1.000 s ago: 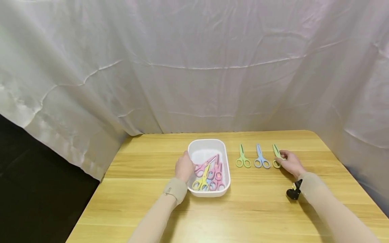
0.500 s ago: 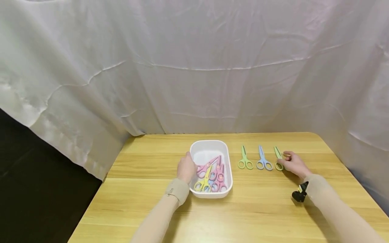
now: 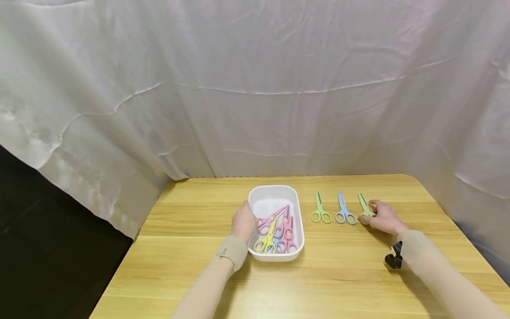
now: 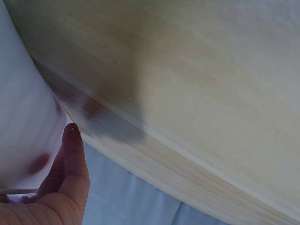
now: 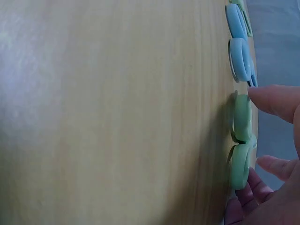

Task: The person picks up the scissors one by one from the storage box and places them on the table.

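My left hand (image 3: 244,223) holds the left wall of a white plastic tub (image 3: 275,257). In the left wrist view its fingers (image 4: 74,164) lie along the tub's outer side. Inside the tub are several scissors, pink ones (image 3: 286,230) and a yellow pair (image 3: 266,243), with a bit of blue beneath. At the right, my right hand (image 3: 384,218) holds green scissors (image 3: 364,203) lying on the table, blades pointing away. In the right wrist view the thumb (image 5: 272,100) is at one handle loop and fingers are at the other.
Left of the held scissors lie blue scissors (image 3: 343,209), then another green pair (image 3: 319,209), in a row between tub and right hand. All rest on a wooden table (image 3: 311,292). A grey curtain (image 3: 279,119) hangs behind the table's far edge.
My right thumb and fingers have shifted slightly around the green scissors' handles, and those scissors have moved slightly. The left hand stays at the tub. The head view has shifted a little.
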`<state>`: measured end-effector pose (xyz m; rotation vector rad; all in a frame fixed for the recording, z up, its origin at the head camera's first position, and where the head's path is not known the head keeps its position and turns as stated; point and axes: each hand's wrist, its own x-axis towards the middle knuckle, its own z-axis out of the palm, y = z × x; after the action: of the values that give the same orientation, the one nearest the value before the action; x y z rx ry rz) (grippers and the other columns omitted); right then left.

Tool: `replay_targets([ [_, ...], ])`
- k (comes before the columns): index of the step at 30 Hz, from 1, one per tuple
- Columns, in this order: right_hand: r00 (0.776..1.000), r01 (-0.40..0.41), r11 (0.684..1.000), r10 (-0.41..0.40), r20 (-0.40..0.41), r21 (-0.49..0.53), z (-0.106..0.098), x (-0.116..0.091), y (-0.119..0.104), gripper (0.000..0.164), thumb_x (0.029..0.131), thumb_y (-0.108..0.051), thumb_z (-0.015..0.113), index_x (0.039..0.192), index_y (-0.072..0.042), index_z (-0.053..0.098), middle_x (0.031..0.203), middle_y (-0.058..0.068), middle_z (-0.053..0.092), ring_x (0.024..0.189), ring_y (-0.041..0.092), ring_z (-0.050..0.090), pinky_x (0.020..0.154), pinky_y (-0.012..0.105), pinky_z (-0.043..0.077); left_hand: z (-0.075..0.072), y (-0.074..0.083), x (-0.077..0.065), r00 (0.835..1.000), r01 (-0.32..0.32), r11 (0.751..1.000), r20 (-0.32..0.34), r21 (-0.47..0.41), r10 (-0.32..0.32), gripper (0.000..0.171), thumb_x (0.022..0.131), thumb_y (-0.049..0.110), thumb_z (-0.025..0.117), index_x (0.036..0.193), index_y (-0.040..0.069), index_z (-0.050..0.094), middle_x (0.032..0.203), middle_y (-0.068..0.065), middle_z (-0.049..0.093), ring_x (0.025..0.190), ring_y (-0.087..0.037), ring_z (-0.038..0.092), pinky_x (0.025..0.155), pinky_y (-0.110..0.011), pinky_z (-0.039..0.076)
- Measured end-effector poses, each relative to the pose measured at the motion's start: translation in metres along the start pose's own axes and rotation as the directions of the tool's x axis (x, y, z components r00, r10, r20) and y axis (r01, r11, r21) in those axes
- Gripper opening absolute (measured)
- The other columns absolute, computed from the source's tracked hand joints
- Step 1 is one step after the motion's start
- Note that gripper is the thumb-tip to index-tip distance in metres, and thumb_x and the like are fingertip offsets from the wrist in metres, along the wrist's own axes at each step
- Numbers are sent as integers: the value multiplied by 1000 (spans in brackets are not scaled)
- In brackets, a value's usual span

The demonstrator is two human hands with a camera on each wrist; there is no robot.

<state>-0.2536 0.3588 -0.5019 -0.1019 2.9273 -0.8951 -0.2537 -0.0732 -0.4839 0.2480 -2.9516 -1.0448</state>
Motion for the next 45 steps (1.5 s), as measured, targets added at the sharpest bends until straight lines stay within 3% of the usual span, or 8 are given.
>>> replay_targets([
  [13,999,21,1000,-21,-34,-7,8,-4,-4,85,92,-35,70,145,17,30,136,47,47,120,54,39,97,65,34,-1,-1,-1,1000,-18,1000,-6,13,18,68,86,-2,67,149,-3,41,124,-27,67,107,-40,70,93,-46,63],
  [29,997,36,998,-39,-65,-58,-1,-4,10,79,93,-33,67,141,20,36,131,47,50,120,59,41,102,69,29,-1,1,0,1000,-10,1000,-1,12,10,69,87,0,67,150,-2,40,122,-27,67,103,-38,71,90,-45,64],
  [45,998,20,999,-22,-54,-44,-3,-5,12,77,93,-32,68,142,19,36,131,48,50,119,57,42,100,67,30,0,-1,0,1000,-19,999,-5,29,20,71,86,1,69,150,-3,40,119,-27,69,101,-38,72,89,-45,64],
])
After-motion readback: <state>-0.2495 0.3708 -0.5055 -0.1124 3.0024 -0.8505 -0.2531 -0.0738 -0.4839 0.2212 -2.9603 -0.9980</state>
